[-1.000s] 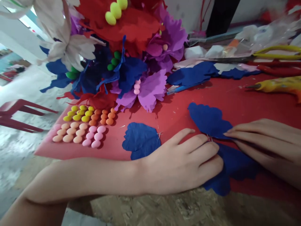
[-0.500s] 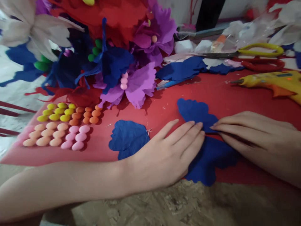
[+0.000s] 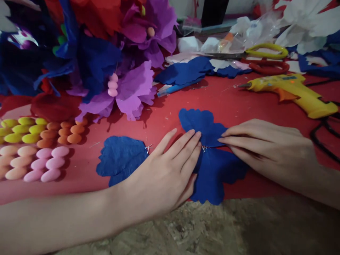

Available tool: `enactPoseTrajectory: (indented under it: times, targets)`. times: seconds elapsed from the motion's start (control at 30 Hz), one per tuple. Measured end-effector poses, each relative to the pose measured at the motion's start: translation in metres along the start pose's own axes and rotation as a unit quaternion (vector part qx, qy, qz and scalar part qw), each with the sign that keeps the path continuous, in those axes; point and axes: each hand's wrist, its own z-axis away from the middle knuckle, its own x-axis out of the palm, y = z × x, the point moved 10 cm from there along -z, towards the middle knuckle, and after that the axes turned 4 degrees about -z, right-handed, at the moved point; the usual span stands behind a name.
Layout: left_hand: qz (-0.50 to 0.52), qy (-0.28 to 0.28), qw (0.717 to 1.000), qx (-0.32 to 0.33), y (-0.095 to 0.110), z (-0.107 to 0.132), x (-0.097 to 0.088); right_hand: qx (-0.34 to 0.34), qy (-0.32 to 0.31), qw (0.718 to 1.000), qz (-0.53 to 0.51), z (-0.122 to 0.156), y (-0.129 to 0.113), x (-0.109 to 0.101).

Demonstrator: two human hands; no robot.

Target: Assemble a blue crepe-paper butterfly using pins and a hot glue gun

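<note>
Two blue crepe-paper petals [image 3: 212, 170] lie joined on the red sheet [image 3: 239, 106], a small metal staple showing where they meet. My left hand [image 3: 164, 173] lies flat across the petals' left side, fingers stretched out and pressing down. From the right, my right hand [image 3: 265, 148] presses its straight fingertips onto the petals beside the staple. Another blue petal [image 3: 119, 159] with a staple at its tip rests just left of my left hand.
A bunch of purple, blue and red paper flowers [image 3: 111, 56] fills the upper left. Rows of yellow, orange and pink foam beads [image 3: 37, 148] sit at the left. A yellow glue gun [image 3: 292, 92], scissors [image 3: 265, 56] and paper scraps lie at the back right.
The view has swung right, so everything has slid left in frame. My left fingers have straightened from a curled pinch to lie flat on the petals; the right hand stays on them.
</note>
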Motion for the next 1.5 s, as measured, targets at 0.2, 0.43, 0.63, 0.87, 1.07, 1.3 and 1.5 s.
enactPoseTrajectory:
  times: [0.2, 0.43, 0.63, 0.87, 1.07, 1.3, 1.5]
  targets:
    - [-0.009, -0.005, 1.0, -0.003, 0.0, 0.002, 0.0, 0.004, -0.018, 1.0, 0.003, 0.002, 0.002, 0.003]
    - [-0.009, -0.002, 1.0, -0.001, 0.0, 0.001, 0.002, 0.016, -0.031, 0.999, 0.012, 0.001, 0.003, 0.004]
    - [-0.007, 0.019, 1.0, -0.003, 0.0, 0.001, -0.004, 0.014, -0.031, 0.999, 0.01, 0.001, 0.003, 0.001]
    - [-0.002, 0.044, 0.999, -0.015, -0.004, 0.0, -0.01, 0.016, -0.017, 1.0, 0.009, 0.001, 0.005, -0.002]
    - [-0.017, 0.04, 0.999, -0.006, -0.003, 0.001, -0.008, 0.011, -0.021, 0.999, 0.022, 0.001, 0.004, -0.002]
    - [0.014, 0.032, 0.999, 0.001, -0.001, -0.002, -0.011, 0.018, -0.009, 1.0, 0.024, -0.001, 0.004, -0.005]
    - [0.003, 0.036, 0.999, -0.002, 0.0, -0.001, -0.014, 0.01, -0.018, 1.0, 0.016, 0.0, 0.004, -0.003]
